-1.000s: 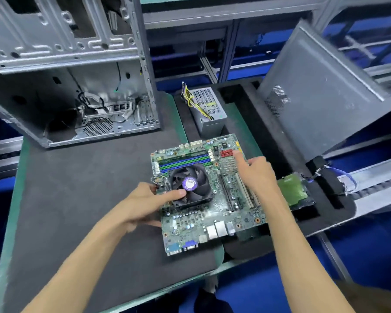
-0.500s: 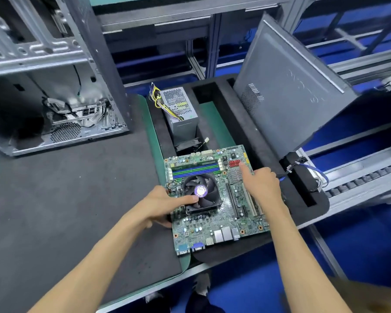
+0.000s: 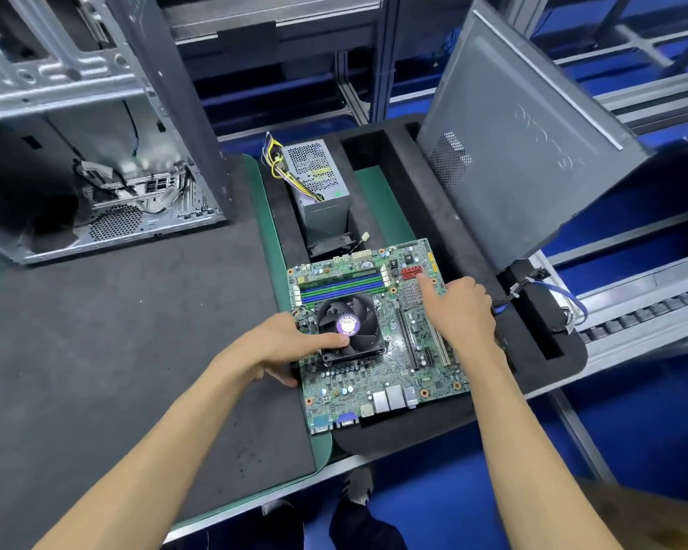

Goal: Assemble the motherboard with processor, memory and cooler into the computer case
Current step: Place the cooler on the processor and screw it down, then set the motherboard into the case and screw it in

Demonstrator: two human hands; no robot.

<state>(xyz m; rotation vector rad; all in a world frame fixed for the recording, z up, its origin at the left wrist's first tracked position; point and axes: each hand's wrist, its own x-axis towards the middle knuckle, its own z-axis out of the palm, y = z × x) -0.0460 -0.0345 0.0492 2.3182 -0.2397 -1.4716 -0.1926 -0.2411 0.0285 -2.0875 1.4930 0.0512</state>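
A green motherboard [image 3: 378, 375] with a black cooler fan [image 3: 358, 311] and blue and green memory slots [image 3: 342, 285] lies flat in front of me, mostly over the black foam tray [image 3: 410, 172]. My left hand [image 3: 283, 343] holds its left edge, thumb on the fan and fingers under the board. My right hand [image 3: 461, 311] grips the right edge, index finger stretched onto the board near the red connectors. The open metal computer case [image 3: 96, 152] stands at the far left of the grey mat [image 3: 116, 331], its inside facing me.
A power supply [image 3: 318, 180] with yellow wires stands in the tray behind the board. The case's grey side panel [image 3: 533, 152] leans at the right. Black parts with blue cables [image 3: 568, 295] sit beside a roller conveyor [image 3: 652, 311].
Both hands have carried the motherboard to the right, off the mat and over the foam tray, and it now hides the green drive. My view has swung with it.
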